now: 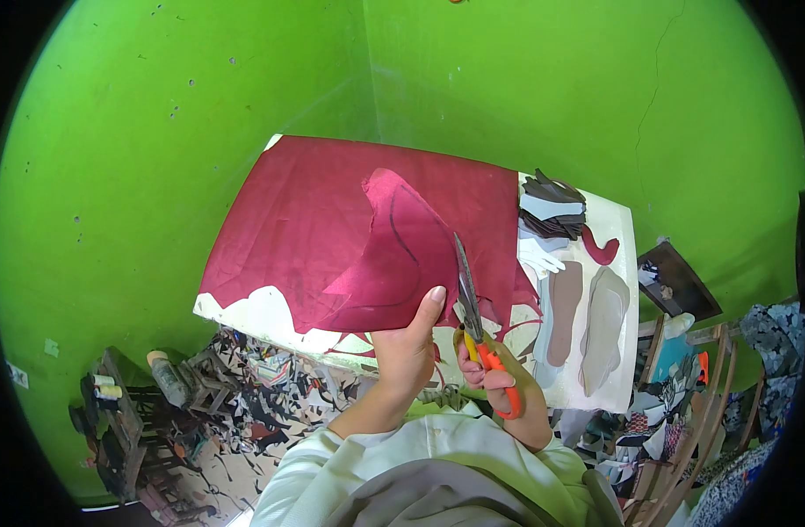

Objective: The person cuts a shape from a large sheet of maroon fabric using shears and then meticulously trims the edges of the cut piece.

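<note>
A piece of red material [393, 237] with dark curved lines drawn on it is held up by my left hand [407, 351], thumb on top and fingers hidden beneath. My right hand [499, 382] is closed round the orange and yellow handles of the scissors [471, 303]. The scissors' blades point away from me, along the right edge of the held piece. Beneath lies a large red sheet [288, 202] with a ragged, cut front edge, spread over a white table [626, 263].
Dark cut pieces [552, 206] are stacked at the table's right, near a curved red strip [601, 248] and sole-shaped templates [602, 329]. Green walls meet behind the table. Scraps [275, 386] litter the floor. A wooden rack [705, 413] stands right, a wooden stool [211, 382] left.
</note>
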A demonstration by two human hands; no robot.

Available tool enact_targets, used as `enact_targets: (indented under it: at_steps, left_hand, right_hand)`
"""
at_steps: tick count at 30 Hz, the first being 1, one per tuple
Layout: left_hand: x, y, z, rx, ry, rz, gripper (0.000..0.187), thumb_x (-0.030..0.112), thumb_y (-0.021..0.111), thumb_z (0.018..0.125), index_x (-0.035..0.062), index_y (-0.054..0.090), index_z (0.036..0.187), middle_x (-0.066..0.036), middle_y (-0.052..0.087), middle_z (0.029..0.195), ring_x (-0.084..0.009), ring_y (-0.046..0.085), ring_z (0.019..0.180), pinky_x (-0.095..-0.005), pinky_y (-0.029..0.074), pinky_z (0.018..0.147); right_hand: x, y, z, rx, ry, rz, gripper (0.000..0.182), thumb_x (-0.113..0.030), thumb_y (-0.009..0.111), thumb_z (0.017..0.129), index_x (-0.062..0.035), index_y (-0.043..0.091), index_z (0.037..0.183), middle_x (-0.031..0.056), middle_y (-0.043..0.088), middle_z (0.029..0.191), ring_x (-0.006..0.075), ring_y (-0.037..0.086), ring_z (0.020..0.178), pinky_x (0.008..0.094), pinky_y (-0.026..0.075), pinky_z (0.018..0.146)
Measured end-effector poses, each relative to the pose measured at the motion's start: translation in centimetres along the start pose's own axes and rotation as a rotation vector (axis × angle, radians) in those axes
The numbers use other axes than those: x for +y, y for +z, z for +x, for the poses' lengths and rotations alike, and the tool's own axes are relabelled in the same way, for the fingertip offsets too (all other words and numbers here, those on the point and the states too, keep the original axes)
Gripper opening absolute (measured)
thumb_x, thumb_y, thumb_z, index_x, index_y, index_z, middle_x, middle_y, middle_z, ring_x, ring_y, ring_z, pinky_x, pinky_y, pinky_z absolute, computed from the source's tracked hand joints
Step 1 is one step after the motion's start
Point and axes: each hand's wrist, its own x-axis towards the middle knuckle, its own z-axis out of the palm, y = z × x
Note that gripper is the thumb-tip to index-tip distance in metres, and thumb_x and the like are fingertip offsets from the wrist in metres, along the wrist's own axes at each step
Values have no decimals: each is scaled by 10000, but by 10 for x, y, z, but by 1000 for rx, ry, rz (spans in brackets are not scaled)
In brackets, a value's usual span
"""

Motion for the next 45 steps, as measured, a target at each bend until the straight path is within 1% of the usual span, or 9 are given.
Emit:
enact_targets:
  at_steps: [7,12,19,22,25,28,37,42,45]
  left_hand:
    - [0,-2,-2,6,-9,37,357,-13,597,771,-5,444,1093,-59,514,1026,-122,505,888,-261,422,769]
    - [0,1,-4,18,18,-13,367,-15,599,769,-2,439,1099,-57,513,1027,-127,508,892,-262,422,776]
    - [-1,-3,-6,1,-23,-21,376,-37,597,759,-1,437,1097,-66,515,1024,-135,516,895,-262,436,767]
    - [0,-2,-7,11,-26,-16,371,-42,596,756,-2,441,1091,-69,518,1018,-135,520,886,-261,439,758]
    - [-1,-2,-6,6,-24,-14,353,-42,598,755,-3,454,1075,-66,526,1001,-134,524,875,-262,441,747]
    - [1,-2,-6,13,-21,10,336,-36,604,752,-1,467,1056,-61,535,978,-132,529,858,-261,444,730]
    - [4,-2,-5,11,-65,39,308,-28,625,738,13,482,1008,-47,552,906,-115,542,775,-241,448,651]
    - [4,-2,-4,-1,-46,46,306,-27,623,741,17,483,1009,-46,550,914,-113,540,787,-243,445,658]
    - [6,0,-4,11,-50,43,262,-24,623,742,20,500,970,-42,558,875,-108,539,745,-236,443,624]
  right_hand:
    - [-1,12,0,45,-34,-34,620,-539,647,647,-46,410,938,-46,357,705,23,298,571,166,249,512]
    - [5,15,-2,134,-54,-171,688,-597,654,604,-48,408,939,-52,358,712,20,291,570,166,242,510]
    - [0,0,-2,-45,19,-98,595,-537,599,706,-40,414,975,-40,372,742,19,300,575,164,234,514]
    - [7,6,-6,81,-72,-131,481,-463,516,795,-34,421,992,-35,377,740,27,305,572,169,242,527]
    - [2,11,-6,106,-16,58,350,-353,431,857,-33,430,999,-27,388,740,40,312,564,179,250,535]
    - [-2,4,-13,6,-31,-33,414,-386,358,904,-32,417,1110,22,439,897,61,407,684,172,326,568]
    - [24,-45,15,-99,64,53,434,-356,401,878,-8,435,1135,39,488,833,78,430,650,189,352,587]
    - [23,-30,-1,9,-194,-312,405,-328,377,901,-1,425,1136,33,490,815,73,428,641,181,346,577]
    - [15,-25,-3,36,-70,-59,390,-321,360,914,-3,415,1133,18,476,783,55,416,630,160,324,564]
